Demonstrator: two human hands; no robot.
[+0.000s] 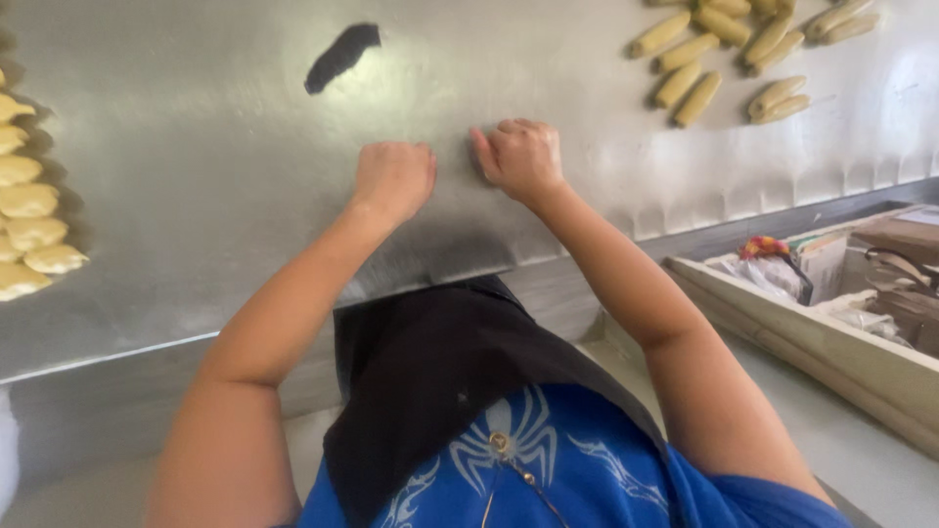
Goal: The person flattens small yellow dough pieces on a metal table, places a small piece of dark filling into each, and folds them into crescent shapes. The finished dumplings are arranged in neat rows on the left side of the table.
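The left hand (394,178) is curled into a loose fist and rests on the shiny metal table (196,196). I cannot tell if anything is inside it. The right hand (523,156) is just beside it, also curled, with the fingers tucked down on the table. It may be pressing something small, but the thing is hidden under the fingers.

Both hands sit near the middle of the table, close to its front edge. A black apron (430,372) hangs over a blue shirt (587,479) below them.

Farther out, at the top right, lie long yellow dough rolls (690,88), well apart from the hands. At the far left sit rounder dough pieces (27,200) in a row. A dark smear (342,54) marks the table at the top.

The dough looks soft and light. It would likely squash if squeezed hard and may stick a bit. Best to pick a roll up gently around its middle with the fingertips.

On the right stands a wooden box (831,342) full of bags and paper.
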